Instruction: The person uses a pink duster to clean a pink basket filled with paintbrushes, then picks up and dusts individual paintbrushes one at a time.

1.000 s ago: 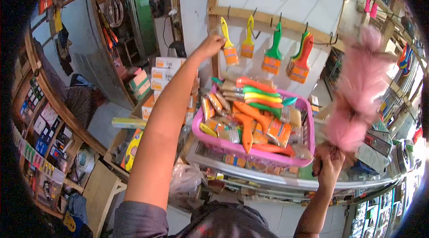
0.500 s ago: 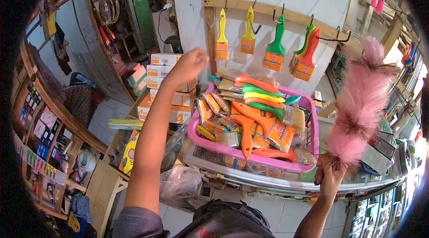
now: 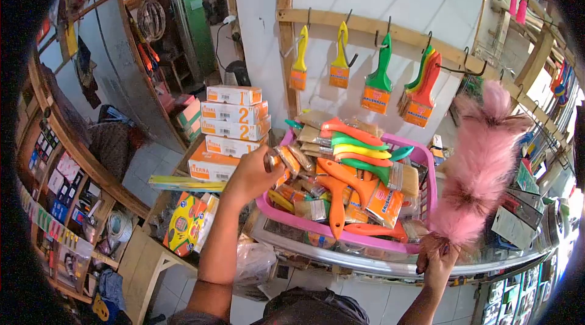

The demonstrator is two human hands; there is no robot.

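Our left hand [image 3: 251,174] has dropped to the pink plastic basket [image 3: 365,244], fingers curled, grasp unclear; our right hand [image 3: 440,260] grips a fluffy pink duster [image 3: 478,169].

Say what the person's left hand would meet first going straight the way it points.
Probably the small plastic-wrapped paintbrushes with orange labels at the left end of the pink plastic basket. The left hand may already touch them; depth is unclear.

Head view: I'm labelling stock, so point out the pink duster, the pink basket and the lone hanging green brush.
Pink duster [image 3: 475,175]: head view, fluffy middle.
Pink basket [image 3: 372,244]: head view, front rim.
Green brush [image 3: 380,70]: head view, handle.
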